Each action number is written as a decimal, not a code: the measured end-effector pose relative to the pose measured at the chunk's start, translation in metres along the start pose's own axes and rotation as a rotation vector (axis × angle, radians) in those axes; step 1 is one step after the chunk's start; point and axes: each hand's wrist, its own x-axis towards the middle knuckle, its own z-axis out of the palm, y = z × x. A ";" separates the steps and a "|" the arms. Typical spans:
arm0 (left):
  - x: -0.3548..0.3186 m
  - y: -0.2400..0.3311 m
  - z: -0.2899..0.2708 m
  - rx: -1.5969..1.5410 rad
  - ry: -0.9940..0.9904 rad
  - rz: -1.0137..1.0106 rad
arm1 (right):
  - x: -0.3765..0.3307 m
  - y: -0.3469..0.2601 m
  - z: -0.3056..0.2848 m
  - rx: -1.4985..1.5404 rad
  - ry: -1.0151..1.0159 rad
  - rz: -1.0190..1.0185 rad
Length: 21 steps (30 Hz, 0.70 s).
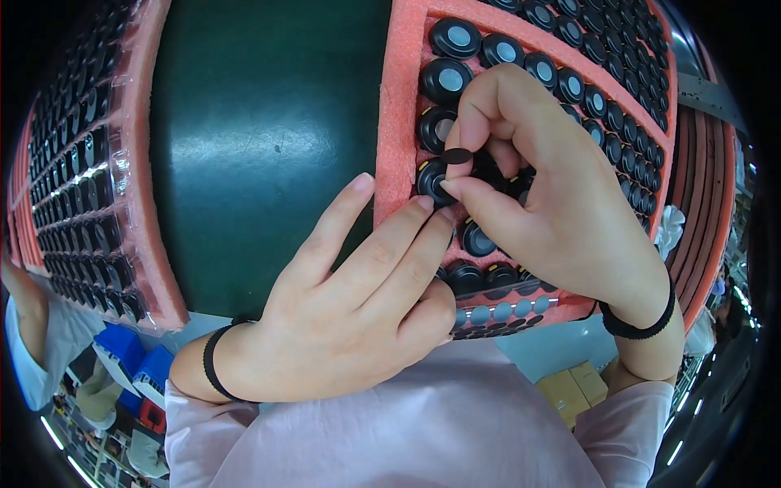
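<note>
A small dark disc [458,156] lies against the bent index fingertip of my right hand [545,163]. The right thumb tip is close to a round black part [434,180] with a yellow mark, and whether it touches is hard to tell. My left hand [358,301] has its index finger stretched over the foam tray's edge. Its middle and ring fingertips reach the near rim of that same black part, while the little finger curls in. Other round black parts, such as one [450,79] with a grey disc on its face, stand in rows in the pink foam tray [399,98].
A dark green work surface [268,122] lies left of the tray. Beyond it is another pink-edged tray [163,244] under clear plastic, filled with black parts. Stacked pink-edged trays [700,187] rise at right. Blue bins [122,354] and another person's arm [28,309] show at lower left; cartons [573,390] at lower right.
</note>
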 end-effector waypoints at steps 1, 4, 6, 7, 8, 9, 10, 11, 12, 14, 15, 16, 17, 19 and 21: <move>0.000 0.001 0.000 0.001 0.001 -0.004 | 0.000 0.000 0.000 -0.006 0.008 -0.011; 0.001 0.004 0.000 0.005 0.001 -0.011 | -0.001 0.001 0.001 -0.018 0.025 -0.035; 0.001 0.006 -0.001 0.000 0.003 -0.024 | -0.002 0.001 0.001 -0.028 0.030 -0.040; 0.002 0.006 -0.001 -0.003 0.004 -0.030 | -0.002 0.001 0.001 -0.032 0.033 -0.042; 0.002 0.007 -0.001 -0.001 0.003 -0.029 | -0.002 0.002 0.002 -0.031 0.034 -0.043; 0.001 0.007 -0.001 -0.008 0.004 -0.032 | -0.003 0.002 0.002 -0.039 0.040 -0.049; 0.001 0.008 -0.001 -0.016 0.004 -0.034 | -0.003 0.003 0.003 -0.048 0.046 -0.055; 0.001 0.008 -0.001 -0.023 0.005 -0.036 | -0.003 0.003 0.003 -0.056 0.052 -0.061; 0.001 0.008 -0.002 -0.022 0.005 -0.035 | -0.003 0.002 0.003 -0.056 0.054 -0.062; 0.001 0.008 -0.002 -0.020 0.007 -0.028 | -0.004 -0.001 0.003 -0.073 0.053 -0.045; 0.002 0.008 -0.002 -0.018 0.009 -0.025 | -0.004 -0.001 0.003 -0.082 0.053 -0.037; 0.002 0.009 -0.002 -0.017 0.009 -0.023 | -0.004 -0.001 0.003 -0.082 0.055 -0.038; 0.002 0.009 -0.002 -0.017 0.010 -0.028 | -0.004 0.001 0.004 -0.086 0.068 -0.060; 0.003 0.010 -0.002 -0.017 0.011 -0.037 | -0.004 0.004 0.005 -0.095 0.095 -0.104; 0.004 0.011 -0.004 -0.012 0.004 -0.036 | -0.005 0.002 0.003 -0.134 0.107 -0.108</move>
